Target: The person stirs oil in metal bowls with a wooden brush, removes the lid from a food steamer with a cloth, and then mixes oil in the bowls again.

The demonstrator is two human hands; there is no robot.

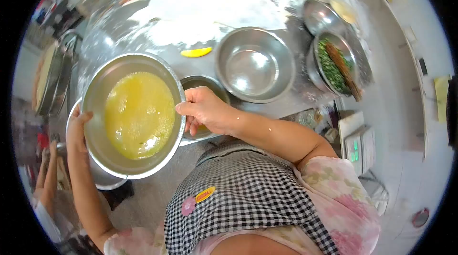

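A wide steel bowl [140, 116] of frothy yellow liquid is between my hands, at the left front of the worktable. My left hand [77, 124] grips its left rim. On the right rim, my right hand [202, 108] pinches the edge between thumb and fingers. Behind my right hand sits a smaller steel bowl [220, 90], partly hidden. A large steel bowl [255, 64] with nothing in it stands to the right. Near it lies a yellow curved scraper [196, 52]. Farther right, a bowl [312, 64] holds chopped greens [332, 71] with a brown stick-like bundle across them.
White flour [210, 7] covers the back of the metal table [102, 31]. Another steel bowl [324, 18] is at the back right. A scale [360, 149] with a green display stands at the right. Another person's arms [47, 174] show at the far left.
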